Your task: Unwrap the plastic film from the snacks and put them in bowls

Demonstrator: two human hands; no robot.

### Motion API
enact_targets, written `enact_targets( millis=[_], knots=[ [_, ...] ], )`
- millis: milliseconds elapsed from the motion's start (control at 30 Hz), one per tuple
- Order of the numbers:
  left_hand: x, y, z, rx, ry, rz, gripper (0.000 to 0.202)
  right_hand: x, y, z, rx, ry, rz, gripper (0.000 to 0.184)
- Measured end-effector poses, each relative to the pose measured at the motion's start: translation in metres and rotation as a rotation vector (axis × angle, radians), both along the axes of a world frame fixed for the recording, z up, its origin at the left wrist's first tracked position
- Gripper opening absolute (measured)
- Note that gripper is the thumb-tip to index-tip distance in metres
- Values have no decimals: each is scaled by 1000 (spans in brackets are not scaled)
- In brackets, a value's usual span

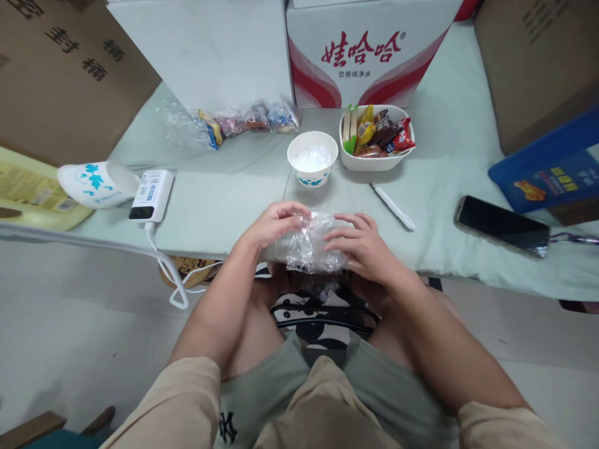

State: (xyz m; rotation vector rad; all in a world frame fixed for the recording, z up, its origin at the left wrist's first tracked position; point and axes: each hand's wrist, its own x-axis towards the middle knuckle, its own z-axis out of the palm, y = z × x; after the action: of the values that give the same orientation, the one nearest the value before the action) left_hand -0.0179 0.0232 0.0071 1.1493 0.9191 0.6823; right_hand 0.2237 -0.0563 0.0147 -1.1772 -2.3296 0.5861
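At the near edge of the table, crumpled clear plastic lies between both hands, its long axis unclear. The left hand curls against one side, the right hand spreads over the other; whether either pinches, I can't tell. Beyond stands a paper cup.

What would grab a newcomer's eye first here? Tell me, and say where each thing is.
The Wahaha drinking-water carton stands out at the back, with its bold red lettering. Just in front of it sits a white bowl filled with brightly wrapped snacks. Nearer, the left hand and right hand flank crinkled clear plastic at the near edge of the pale green cloth.
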Motion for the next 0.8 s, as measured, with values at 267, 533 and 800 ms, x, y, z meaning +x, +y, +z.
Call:
enact_targets(
  millis=[267, 533, 800],
  knots=[
    [4, -3, -1, 139, 134, 35, 28, -6, -15, 11, -90, 81, 1, 27],
    [-1, -6, 6, 76, -89, 54, 74, -12, 16, -12, -547, 603, -356, 61],
    [7, -4, 3, -69, -46, 30, 73, -15, 13, 1, -538, 829, -486, 24]
  ],
)
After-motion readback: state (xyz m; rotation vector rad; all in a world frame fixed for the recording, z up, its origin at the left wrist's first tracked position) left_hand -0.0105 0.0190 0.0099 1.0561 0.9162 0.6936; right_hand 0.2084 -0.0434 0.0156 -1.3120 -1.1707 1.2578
